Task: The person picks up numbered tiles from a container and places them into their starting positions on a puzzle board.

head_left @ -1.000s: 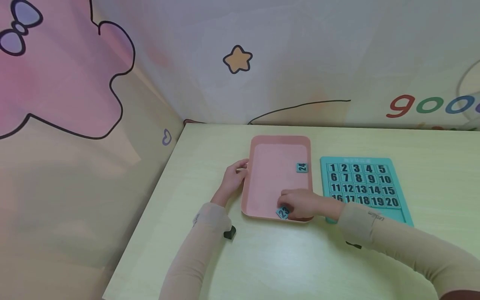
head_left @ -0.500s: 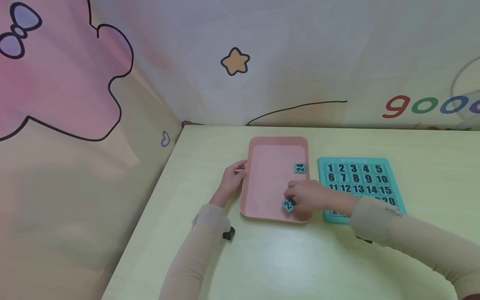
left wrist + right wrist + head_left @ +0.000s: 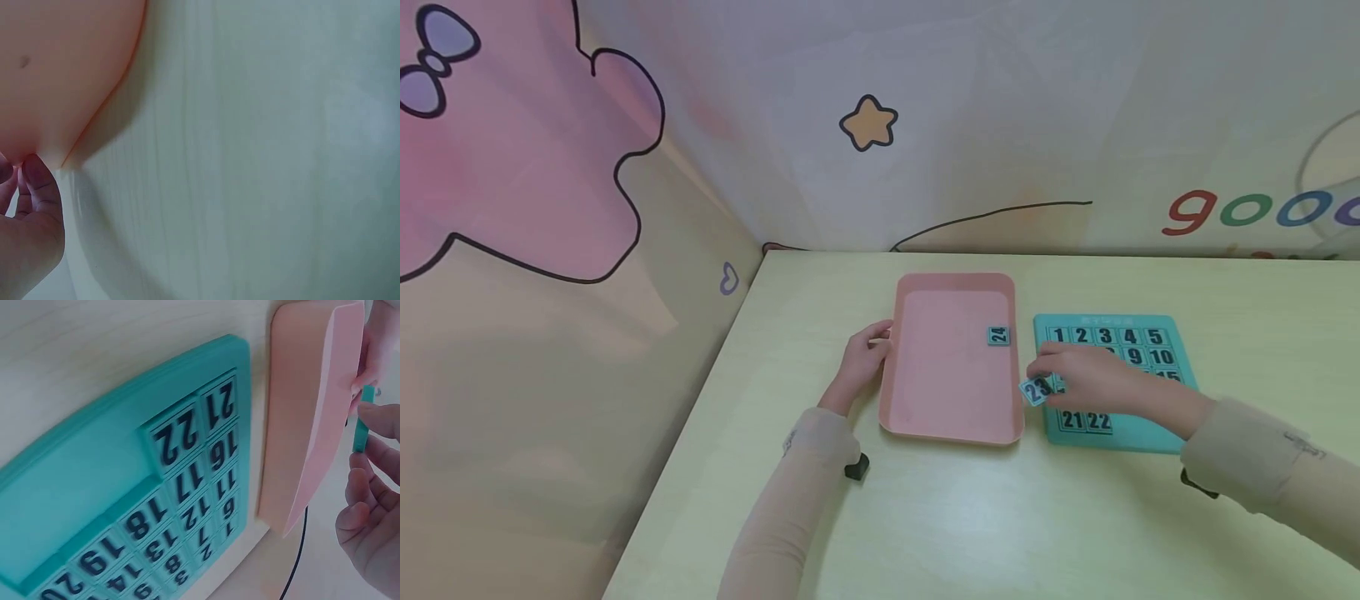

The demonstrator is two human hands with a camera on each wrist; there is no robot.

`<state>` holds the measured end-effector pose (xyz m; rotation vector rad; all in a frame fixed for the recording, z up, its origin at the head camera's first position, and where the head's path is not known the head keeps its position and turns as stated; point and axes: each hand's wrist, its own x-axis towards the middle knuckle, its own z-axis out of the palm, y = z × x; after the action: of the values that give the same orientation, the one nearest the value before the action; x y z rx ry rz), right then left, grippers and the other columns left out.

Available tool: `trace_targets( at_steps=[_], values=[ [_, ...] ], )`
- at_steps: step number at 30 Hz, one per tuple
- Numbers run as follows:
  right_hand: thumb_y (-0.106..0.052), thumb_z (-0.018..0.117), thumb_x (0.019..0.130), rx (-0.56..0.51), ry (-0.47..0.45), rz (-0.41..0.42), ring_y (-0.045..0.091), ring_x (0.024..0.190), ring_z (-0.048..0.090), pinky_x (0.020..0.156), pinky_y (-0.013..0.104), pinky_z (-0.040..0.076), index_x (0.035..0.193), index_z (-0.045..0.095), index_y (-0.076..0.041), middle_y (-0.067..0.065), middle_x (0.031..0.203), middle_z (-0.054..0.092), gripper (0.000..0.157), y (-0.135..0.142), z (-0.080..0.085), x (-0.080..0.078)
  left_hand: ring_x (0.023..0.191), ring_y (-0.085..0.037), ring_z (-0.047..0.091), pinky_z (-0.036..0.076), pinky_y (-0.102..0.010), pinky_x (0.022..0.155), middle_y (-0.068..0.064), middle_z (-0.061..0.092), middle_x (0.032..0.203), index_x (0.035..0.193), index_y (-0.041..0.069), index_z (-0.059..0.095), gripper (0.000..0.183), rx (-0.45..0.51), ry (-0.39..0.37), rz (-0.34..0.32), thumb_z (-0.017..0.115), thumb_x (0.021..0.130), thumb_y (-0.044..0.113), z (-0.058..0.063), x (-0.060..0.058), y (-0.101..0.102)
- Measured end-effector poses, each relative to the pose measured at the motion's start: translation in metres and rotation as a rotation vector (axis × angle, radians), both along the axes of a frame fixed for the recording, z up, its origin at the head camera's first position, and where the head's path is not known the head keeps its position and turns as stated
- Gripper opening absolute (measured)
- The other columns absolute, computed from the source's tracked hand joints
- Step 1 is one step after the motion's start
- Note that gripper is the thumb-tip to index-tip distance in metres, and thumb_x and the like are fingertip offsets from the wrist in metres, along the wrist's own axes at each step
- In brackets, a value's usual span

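In the head view my right hand (image 3: 1093, 379) pinches a teal tile (image 3: 1036, 390) printed 23 between thumb and fingers. It hovers above the gap between the pink tray (image 3: 947, 392) and the left side of the teal number board (image 3: 1183, 350). The right wrist view shows the tile (image 3: 363, 419) edge-on in that pinch. Rows on the board run up to 21 and 22 (image 3: 175, 439), with an open recess beside 22. My left hand (image 3: 861, 362) holds the tray's left rim; the left wrist view shows its fingertips (image 3: 39, 172) against the rim. Another tile (image 3: 998, 336), marked 24, lies sideways in the tray.
Tray and board stand side by side on a pale wooden table (image 3: 955, 517). A decorated wall (image 3: 1000, 125) rises behind its far edge, and another wall flanks the left. In the right wrist view a thin black cable (image 3: 299, 550) runs past the tray.
My right hand has lifted the 23 tile off the tray's near right corner and carried it right, over the tray's rim to the board's left edge. The left hand stays at the tray.
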<state>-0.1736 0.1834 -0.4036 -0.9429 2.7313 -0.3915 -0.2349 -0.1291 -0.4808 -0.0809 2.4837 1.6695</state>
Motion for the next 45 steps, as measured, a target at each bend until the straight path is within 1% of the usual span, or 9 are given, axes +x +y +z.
trace_targets(
  at_steps=[7, 16, 21, 26, 30, 33, 35, 42, 45],
  values=[
    [-0.021, 0.071, 0.069, -0.012, 0.036, -0.065, 0.012, 0.078, 0.052, 0.063, 0.028, 0.050, 0.101, 0.065, -0.010, 0.000, 0.090, 0.058, 0.034, 0.035, -0.006, 0.006, 0.090, -0.027, 0.056, 0.047, -0.023, 0.070, -0.019, 0.052, 0.115, 0.125, 0.002, 0.048, 0.041, 0.002, -0.010, -0.014, 0.046, 0.084, 0.000, 0.021, 0.010, 0.005],
    [-0.020, 0.072, 0.069, -0.037, 0.026, -0.137, 0.015, 0.076, 0.053, 0.064, 0.031, 0.050, 0.098, 0.065, -0.007, 0.004, 0.089, 0.059, 0.033, 0.070, -0.016, 0.017, 0.086, -0.019, 0.057, 0.047, -0.022, 0.070, -0.013, 0.054, 0.113, 0.124, 0.010, 0.051, 0.041, 0.003, 0.012, 0.002, 0.047, 0.085, 0.004, -0.008, -0.003, -0.001],
    [-0.018, 0.071, 0.069, -0.019, 0.027, -0.171, 0.019, 0.080, 0.056, 0.067, 0.036, 0.050, 0.098, 0.065, -0.004, 0.007, 0.092, 0.060, 0.033, 0.084, -0.028, 0.024, 0.085, -0.018, 0.057, 0.047, -0.022, 0.070, -0.012, 0.055, 0.112, 0.124, 0.011, 0.051, 0.041, -0.015, 0.030, 0.005, 0.046, 0.084, 0.005, -0.010, -0.003, -0.001],
    [-0.017, 0.070, 0.069, -0.012, 0.022, -0.191, 0.015, 0.074, 0.052, 0.062, 0.032, 0.047, 0.096, 0.065, -0.003, 0.005, 0.087, 0.058, 0.031, 0.090, -0.038, 0.030, 0.088, -0.024, 0.057, 0.046, -0.023, 0.070, -0.016, 0.054, 0.114, 0.125, 0.007, 0.050, 0.041, 0.008, 0.011, -0.009, 0.046, 0.084, 0.002, 0.005, 0.003, 0.001],
    [-0.017, 0.070, 0.068, 0.008, 0.019, -0.223, 0.020, 0.077, 0.054, 0.066, 0.039, 0.048, 0.096, 0.065, -0.003, 0.009, 0.088, 0.059, 0.031, 0.093, -0.045, 0.031, 0.090, -0.029, 0.057, 0.046, -0.024, 0.071, -0.019, 0.053, 0.115, 0.125, 0.003, 0.048, 0.042, -0.008, 0.015, -0.018, 0.045, 0.084, 0.000, 0.021, 0.011, 0.005],
    [-0.017, 0.070, 0.068, 0.017, 0.015, -0.239, 0.022, 0.078, 0.055, 0.067, 0.042, 0.049, 0.095, 0.065, -0.002, 0.011, 0.089, 0.060, 0.031, 0.093, -0.049, 0.032, 0.092, -0.029, 0.056, 0.046, -0.023, 0.072, -0.019, 0.053, 0.116, 0.125, 0.003, 0.048, 0.041, -0.012, 0.007, -0.015, 0.045, 0.084, 0.000, 0.023, 0.013, 0.006],
    [-0.017, 0.070, 0.068, 0.014, 0.007, -0.243, 0.022, 0.078, 0.054, 0.067, 0.041, 0.049, 0.095, 0.065, -0.002, 0.010, 0.089, 0.060, 0.031, 0.092, -0.051, 0.033, 0.092, -0.028, 0.056, 0.046, -0.024, 0.072, -0.019, 0.053, 0.116, 0.125, 0.003, 0.048, 0.041, 0.000, -0.005, -0.008, 0.045, 0.084, 0.000, 0.021, 0.011, 0.005],
    [-0.016, 0.070, 0.069, 0.010, -0.015, -0.245, 0.026, 0.082, 0.056, 0.071, 0.044, 0.048, 0.095, 0.065, -0.002, 0.013, 0.092, 0.062, 0.030, 0.089, -0.055, 0.033, 0.085, -0.018, 0.056, 0.046, -0.021, 0.070, -0.013, 0.054, 0.112, 0.124, 0.009, 0.051, 0.040, -0.004, 0.023, 0.012, 0.047, 0.084, 0.005, -0.009, -0.003, -0.001],
    [-0.017, 0.070, 0.068, -0.007, -0.024, -0.242, 0.025, 0.081, 0.056, 0.071, 0.044, 0.047, 0.094, 0.064, -0.001, 0.011, 0.090, 0.062, 0.031, 0.088, -0.056, 0.033, 0.086, -0.019, 0.056, 0.046, -0.022, 0.070, -0.012, 0.054, 0.113, 0.124, 0.011, 0.051, 0.040, -0.005, 0.017, 0.019, 0.047, 0.084, 0.006, -0.008, -0.002, 0.000]
  ],
)
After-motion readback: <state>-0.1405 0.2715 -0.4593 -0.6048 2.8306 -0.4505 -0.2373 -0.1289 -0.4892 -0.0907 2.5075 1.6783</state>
